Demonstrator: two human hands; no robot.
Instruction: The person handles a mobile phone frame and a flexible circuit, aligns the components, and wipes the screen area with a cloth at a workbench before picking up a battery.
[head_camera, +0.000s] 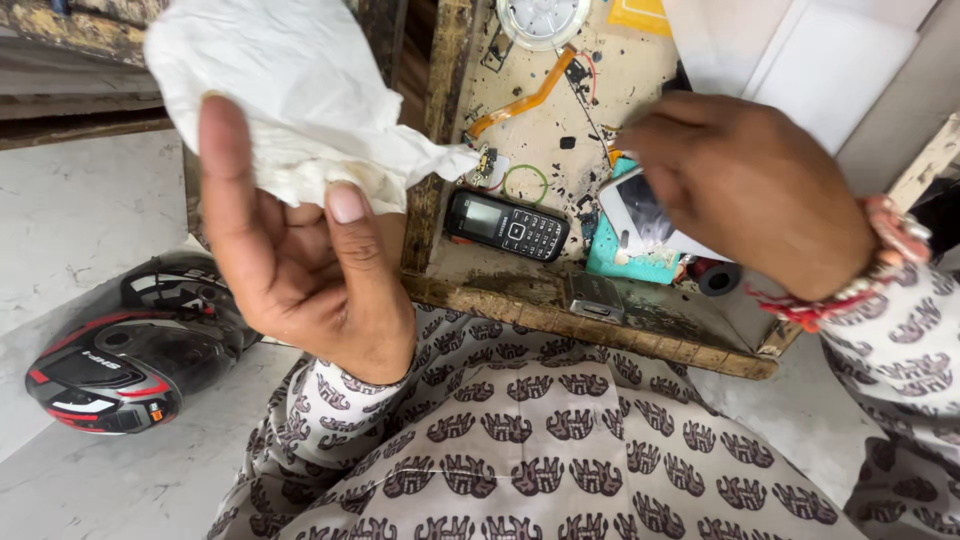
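Head view: crumpled white tissue (290, 95) pinched in left hand (300, 250).

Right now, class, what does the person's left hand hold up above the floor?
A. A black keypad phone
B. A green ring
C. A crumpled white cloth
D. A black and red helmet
C: the left hand pinches a crumpled white cloth between thumb and fingers, while the black keypad phone and the green ring lie on the worn wooden table and the helmet rests on the floor.
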